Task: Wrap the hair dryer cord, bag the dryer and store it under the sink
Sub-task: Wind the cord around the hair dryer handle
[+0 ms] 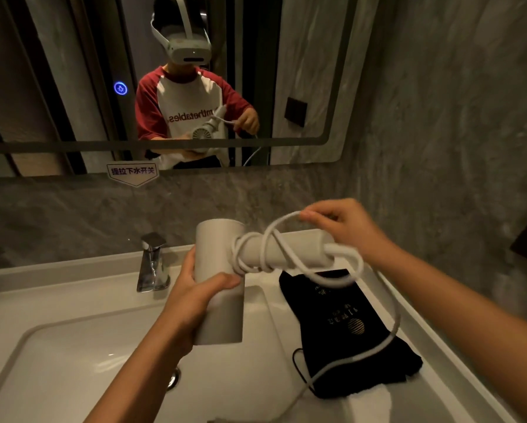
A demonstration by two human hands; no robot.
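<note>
I hold a white hair dryer above the sink, its barrel upright and its handle pointing right. My left hand grips the barrel. Several turns of the white cord lie around the handle near the barrel. My right hand pinches a raised loop of the cord above the handle's end. The rest of the cord hangs down to the right and trails across a black drawstring bag lying flat on the counter.
A white basin with a drain sits below my left arm, a chrome faucet behind it. A white cloth lies under the bag's near edge. A mirror and a marble wall rise behind the counter.
</note>
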